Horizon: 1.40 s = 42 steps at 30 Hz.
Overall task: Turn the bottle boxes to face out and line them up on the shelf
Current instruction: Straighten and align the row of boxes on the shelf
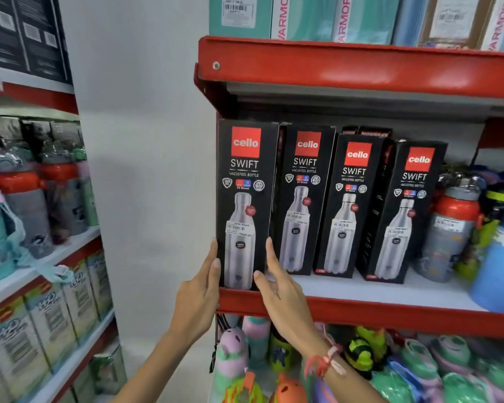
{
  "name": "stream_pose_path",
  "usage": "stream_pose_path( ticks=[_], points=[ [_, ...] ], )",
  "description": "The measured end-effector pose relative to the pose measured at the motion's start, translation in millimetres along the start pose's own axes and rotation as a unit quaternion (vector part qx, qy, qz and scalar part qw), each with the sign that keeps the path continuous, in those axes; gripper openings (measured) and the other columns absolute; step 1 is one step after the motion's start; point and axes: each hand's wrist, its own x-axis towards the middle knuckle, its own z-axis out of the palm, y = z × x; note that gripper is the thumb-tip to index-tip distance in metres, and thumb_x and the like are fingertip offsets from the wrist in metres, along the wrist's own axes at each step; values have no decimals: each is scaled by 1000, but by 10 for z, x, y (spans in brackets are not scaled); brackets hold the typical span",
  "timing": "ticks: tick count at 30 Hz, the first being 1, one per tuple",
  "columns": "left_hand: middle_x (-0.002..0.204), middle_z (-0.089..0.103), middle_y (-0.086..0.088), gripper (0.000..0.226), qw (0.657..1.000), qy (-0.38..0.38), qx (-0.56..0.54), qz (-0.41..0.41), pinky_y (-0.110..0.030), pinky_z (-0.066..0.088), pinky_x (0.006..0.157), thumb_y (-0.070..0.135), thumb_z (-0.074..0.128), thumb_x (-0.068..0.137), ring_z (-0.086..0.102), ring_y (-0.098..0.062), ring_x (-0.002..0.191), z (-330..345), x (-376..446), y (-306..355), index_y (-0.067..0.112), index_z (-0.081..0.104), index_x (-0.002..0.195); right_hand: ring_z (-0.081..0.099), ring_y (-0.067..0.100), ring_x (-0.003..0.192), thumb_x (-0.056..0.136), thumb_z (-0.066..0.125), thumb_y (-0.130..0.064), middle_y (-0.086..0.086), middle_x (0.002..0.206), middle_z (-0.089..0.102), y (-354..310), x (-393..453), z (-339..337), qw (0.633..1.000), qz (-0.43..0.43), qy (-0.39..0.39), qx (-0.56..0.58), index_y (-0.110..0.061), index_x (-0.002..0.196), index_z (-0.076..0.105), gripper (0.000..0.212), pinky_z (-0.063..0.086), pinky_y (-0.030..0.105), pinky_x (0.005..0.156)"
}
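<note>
Several black Cello Swift bottle boxes stand upright on the red-edged shelf (390, 311), printed fronts facing out. The leftmost box (246, 175) stands at the shelf's front left corner. My left hand (200, 298) presses flat against its lower left side, and my right hand (277, 283) holds its lower right edge, thumb on the front. The second box (304, 199), third box (351, 205) and fourth box (405, 213) stand further back to the right, each set slightly deeper and lower in view.
Loose bottles, one with a red cap (454, 222), crowd the shelf's right end. Teal boxes (303, 16) fill the shelf above. Colourful kids' bottles (361, 359) sit below. Another rack of bottles and boxes (41, 228) stands to the left.
</note>
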Motion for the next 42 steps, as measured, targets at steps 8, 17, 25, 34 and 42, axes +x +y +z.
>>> stream_pose_path(
  ticks=[8, 17, 25, 34, 42],
  points=[
    [40, 36, 6, 46, 999, 25, 29, 35, -20, 33, 47, 52, 21, 94, 45, -12, 44, -28, -178, 75, 55, 18, 140, 46, 2, 60, 92, 41, -48, -12, 86, 57, -7, -117, -86, 1000, 4, 5, 7, -64, 138, 5, 61, 41, 19, 62],
    [115, 55, -5, 38, 973, 161, 55, 153, -20, 41, 91, 18, 46, 94, 51, -12, 104, 224, -255, 468, 19, 50, 131, 57, 5, 105, 96, 46, -29, -3, 128, 59, 131, -10, -360, 993, 62, 78, 60, -30, 142, 39, 47, 42, 12, 85],
    [161, 3, -2, 67, 987, -106, -122, -4, -31, 12, 115, 53, 23, 95, 10, -17, 147, 1131, 3, 901, 26, -5, 150, 39, 27, 134, 98, 38, -21, 12, 150, 39, 501, 288, -704, 982, 170, 63, 45, -17, 148, 27, 52, 32, 37, 109],
    [152, 33, -17, 64, 988, -108, -71, -86, -40, 40, 97, 55, 15, 95, 53, -39, 121, 1186, 218, 931, 33, -14, 147, 38, 25, 134, 94, 38, -37, 4, 148, 43, 528, 391, -737, 982, 181, 17, 44, -27, 150, 22, 59, 30, 33, 92],
    [149, 40, -13, 64, 993, -105, -31, -34, -40, 34, 103, 57, 10, 91, 42, -33, 131, 973, -200, 920, 35, -13, 147, 43, 2, 128, 91, 41, -47, -18, 143, 43, 523, -41, -1009, 987, 131, -11, 95, -44, 142, 34, 52, 29, 21, 96]
  ],
)
